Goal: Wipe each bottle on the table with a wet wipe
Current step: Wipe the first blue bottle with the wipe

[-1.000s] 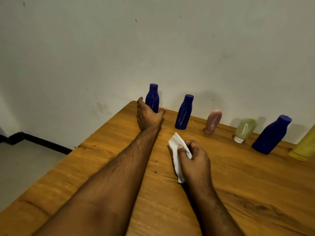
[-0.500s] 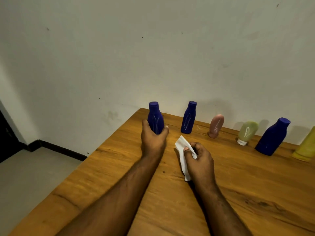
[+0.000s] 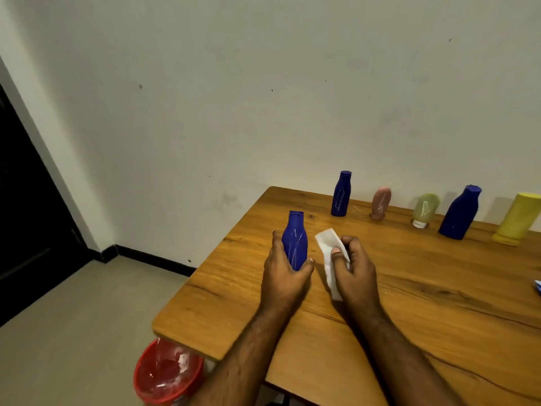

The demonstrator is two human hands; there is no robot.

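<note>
my left hand (image 3: 285, 276) held the dark blue bottle (image 3: 295, 244) by its lower body, grip curled round it, the bottle upright with its long axis near vertical and its cap (image 3: 296, 214) pointing up and away from me, above the near left part of the wooden counter (image 3: 409, 288). my right hand (image 3: 355, 271) pinched the white wet wipe (image 3: 329, 250), which lay just to the right of the bottle, apart from it; the right hand was therefore the nearer one for the wipe stroke, which i judged would run leftward onto the bottle's side. pale scribbled marks showed on the bottle's face; no brand or readable writing could be made out. five more bottles (image 3: 461, 213) stood along the far edge.
</note>
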